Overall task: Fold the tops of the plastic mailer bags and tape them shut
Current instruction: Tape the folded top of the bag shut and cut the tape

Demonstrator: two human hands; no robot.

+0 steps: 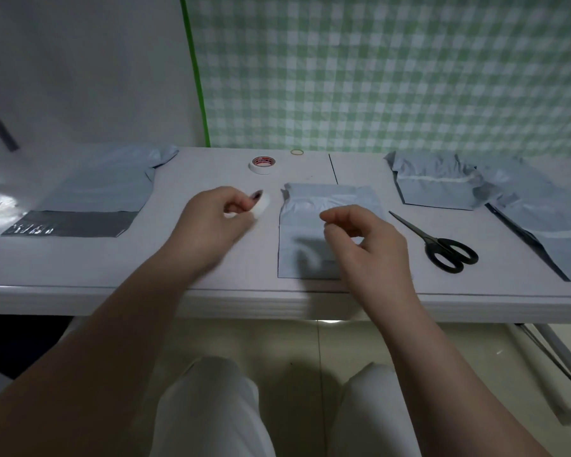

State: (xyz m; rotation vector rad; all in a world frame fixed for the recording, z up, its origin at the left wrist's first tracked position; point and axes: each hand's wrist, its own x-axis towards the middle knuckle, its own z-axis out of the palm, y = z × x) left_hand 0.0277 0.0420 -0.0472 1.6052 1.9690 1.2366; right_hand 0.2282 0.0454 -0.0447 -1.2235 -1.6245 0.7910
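A grey mailer bag (305,232) lies in the middle of the table, its top edge folded down. My left hand (211,222) is just left of it and grips a small white tape roll (261,206) between thumb and fingers. My right hand (366,245) hovers over the bag's right half with fingers curled and thumb close to the forefinger; whether it pinches a tape end I cannot tell. A second tape roll (263,164) with a red label lies flat farther back.
Black scissors (439,245) lie right of the middle bag. More mailer bags lie at the left (96,192) and the right (439,189), with another at the far right (548,219). A rubber band (297,152) sits by the back edge. A checked cloth hangs behind the table.
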